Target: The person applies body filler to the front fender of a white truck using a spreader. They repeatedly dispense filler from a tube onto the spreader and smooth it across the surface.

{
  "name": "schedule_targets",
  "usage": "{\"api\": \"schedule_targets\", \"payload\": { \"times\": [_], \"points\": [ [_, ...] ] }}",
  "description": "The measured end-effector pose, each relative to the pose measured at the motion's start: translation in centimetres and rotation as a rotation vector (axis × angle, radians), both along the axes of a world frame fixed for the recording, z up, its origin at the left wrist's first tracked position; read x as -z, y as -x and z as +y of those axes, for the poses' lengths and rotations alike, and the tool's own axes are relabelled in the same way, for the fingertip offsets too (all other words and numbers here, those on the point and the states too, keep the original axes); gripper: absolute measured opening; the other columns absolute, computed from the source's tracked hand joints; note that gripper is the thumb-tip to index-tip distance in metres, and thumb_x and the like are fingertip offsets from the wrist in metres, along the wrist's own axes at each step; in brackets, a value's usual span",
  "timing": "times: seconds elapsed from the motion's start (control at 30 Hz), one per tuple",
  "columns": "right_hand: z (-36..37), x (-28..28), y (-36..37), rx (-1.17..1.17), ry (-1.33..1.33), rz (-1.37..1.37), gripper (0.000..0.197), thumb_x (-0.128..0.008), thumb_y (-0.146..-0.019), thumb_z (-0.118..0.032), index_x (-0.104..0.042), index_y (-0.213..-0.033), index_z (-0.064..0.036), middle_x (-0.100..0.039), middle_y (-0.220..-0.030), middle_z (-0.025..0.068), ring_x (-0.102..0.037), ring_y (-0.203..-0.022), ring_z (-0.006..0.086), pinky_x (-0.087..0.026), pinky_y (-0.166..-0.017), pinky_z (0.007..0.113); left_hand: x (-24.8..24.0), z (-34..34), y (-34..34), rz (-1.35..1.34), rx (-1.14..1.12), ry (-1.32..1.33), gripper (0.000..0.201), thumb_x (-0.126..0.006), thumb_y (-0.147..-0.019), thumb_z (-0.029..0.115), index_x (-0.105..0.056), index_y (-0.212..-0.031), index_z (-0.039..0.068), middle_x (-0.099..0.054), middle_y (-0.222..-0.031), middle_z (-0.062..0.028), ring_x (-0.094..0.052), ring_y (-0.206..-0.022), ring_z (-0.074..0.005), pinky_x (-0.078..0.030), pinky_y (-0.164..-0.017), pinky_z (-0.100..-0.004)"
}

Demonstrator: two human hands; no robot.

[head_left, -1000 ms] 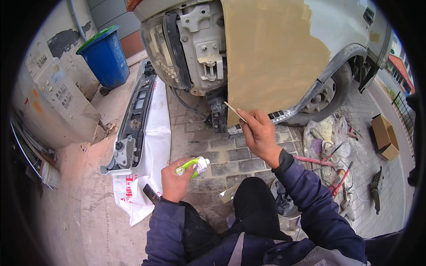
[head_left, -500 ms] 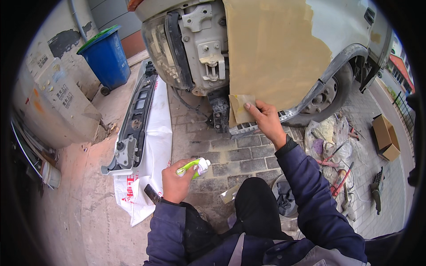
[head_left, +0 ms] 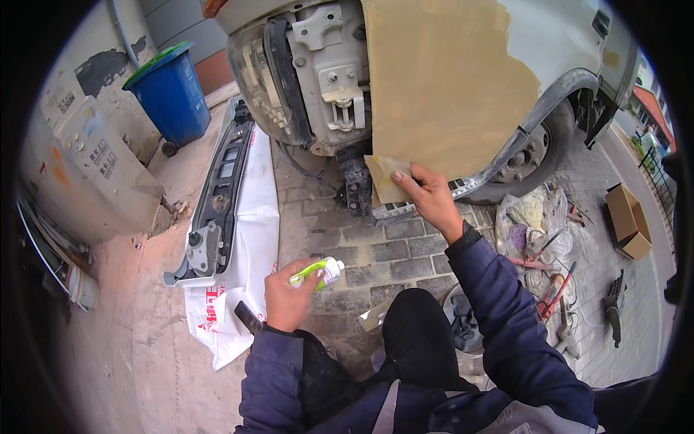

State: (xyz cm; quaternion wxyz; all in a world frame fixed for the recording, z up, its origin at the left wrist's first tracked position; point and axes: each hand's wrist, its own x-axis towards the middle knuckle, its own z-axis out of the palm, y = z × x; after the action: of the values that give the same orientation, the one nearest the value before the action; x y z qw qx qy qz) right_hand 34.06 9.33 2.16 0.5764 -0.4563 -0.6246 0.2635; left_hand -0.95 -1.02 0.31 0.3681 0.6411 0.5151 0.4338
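In my left hand (head_left: 289, 298) is a small green and white squeeze tube (head_left: 324, 273), gripped in closed fingers with its white end to the right. My right hand (head_left: 431, 197) pinches a thin tan rectangular sheet (head_left: 384, 178), thumb on its face; its exact kind is unclear. The sheet lies against the lower front edge of a vehicle body panel (head_left: 452, 94), which is covered in tan coating with light paint above. To the left of the panel are a headlight (head_left: 264, 87) and bare metal brackets (head_left: 342, 101).
A dark bumper part (head_left: 220, 181) rests on a white plastic sheet (head_left: 253, 217) at left. Beyond it stands a blue bin (head_left: 172, 98). Red-handled tools (head_left: 553, 296), a plastic bag (head_left: 535, 217) and a cardboard box (head_left: 627, 224) lie at right. A bucket (head_left: 463, 318) sits by my knee.
My right hand has shifted slightly left with the tan sheet, whose left edge now reaches a little past the panel's edge. My left hand stays nearly still, holding the tube.
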Motion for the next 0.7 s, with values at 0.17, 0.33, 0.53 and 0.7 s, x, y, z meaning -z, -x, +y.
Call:
{"api": "schedule_targets", "payload": {
  "times": [0.17, 0.33, 0.53, 0.7],
  "points": [
    [0.1, -0.7, 0.5, 0.122, -0.017, -0.017, 0.035, -0.077, -0.11, -0.026, -0.068, -0.093, 0.0029, -0.05, -0.075, -0.0062, -0.042, -0.075, 0.0051, -0.039, -0.062, 0.029, -0.3, -0.2, 0.2, 0.002, -0.007, -0.005, 0.025, -0.08, -0.098, 0.005, -0.084, -0.121, -0.002, -0.086, -0.112, -0.0154, -0.081, -0.103, -0.0185, -0.06, -0.095, -0.0323],
    [-1.0, 0.7, -0.1, 0.176, -0.005, 0.102, 0.04, -0.077, -0.111, -0.026, -0.061, -0.087, 0.0022, -0.049, -0.074, -0.0063, -0.04, -0.074, 0.0049, -0.038, -0.061, 0.03, -0.7, -0.4, 0.2, -0.007, -0.002, 0.002, 0.025, -0.08, -0.097, 0.005, -0.084, -0.121, -0.002, -0.086, -0.112, -0.0154, -0.08, -0.102, -0.018, -0.06, -0.094, -0.0323],
    [-3.9, 1.2, 1.2, 0.19, -0.259, -0.109, 0.043, -0.08, -0.104, -0.012, -0.048, -0.078, 0.0005, -0.04, -0.071, 0.0083, -0.04, -0.065, 0.0173, -0.035, -0.059, 0.037, -0.5, -0.4, 0.3, -0.014, -0.006, 0.016, 0.026, -0.081, -0.097, 0.005, -0.084, -0.122, -0.002, -0.086, -0.112, -0.0146, -0.081, -0.103, -0.0181, -0.06, -0.094, -0.0325],
    [-4.1, -0.5, 4.6, 0.321, -0.37, -0.237, 0.039, -0.081, -0.101, -0.01, -0.052, -0.076, 0.0009, -0.047, -0.071, 0.0155, -0.046, -0.062, 0.0311, -0.039, -0.058, 0.044, -0.4, -0.3, 0.1, 0.008, 0.006, -0.007, 0.026, -0.08, -0.097, 0.005, -0.084, -0.122, -0.002, -0.086, -0.112, -0.015, -0.081, -0.102, -0.0184, -0.06, -0.094, -0.0325]
  ]
}}
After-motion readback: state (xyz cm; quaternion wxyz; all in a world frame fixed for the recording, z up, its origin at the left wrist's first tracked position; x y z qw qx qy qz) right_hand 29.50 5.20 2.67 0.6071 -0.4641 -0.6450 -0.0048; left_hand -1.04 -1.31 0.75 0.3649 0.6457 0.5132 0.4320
